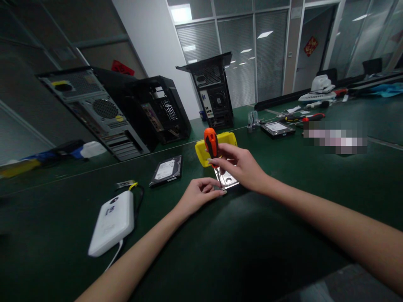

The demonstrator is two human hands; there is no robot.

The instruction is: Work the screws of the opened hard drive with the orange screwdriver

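An orange-and-black screwdriver (211, 142) stands nearly upright in my right hand (241, 165), its handle pinched between thumb and fingers. Its shaft points down at the near left corner of a silver hard drive (229, 179), which lies on the green tabletop partly covered by my hands. My left hand (203, 193) is closed at that corner, thumb and index finger on either side of the screwdriver's tip. What those fingertips grip there is too small to make out. Right behind the drive sits a yellow tray (227, 137).
A second hard drive (166, 170) lies to the left, another (277, 128) at the back right. A white power bank (113, 222) with cables is at the left front. Computer cases (94, 109) stand along the back, one (214, 96) behind the yellow tray. Pliers (302, 118) lie farther right.
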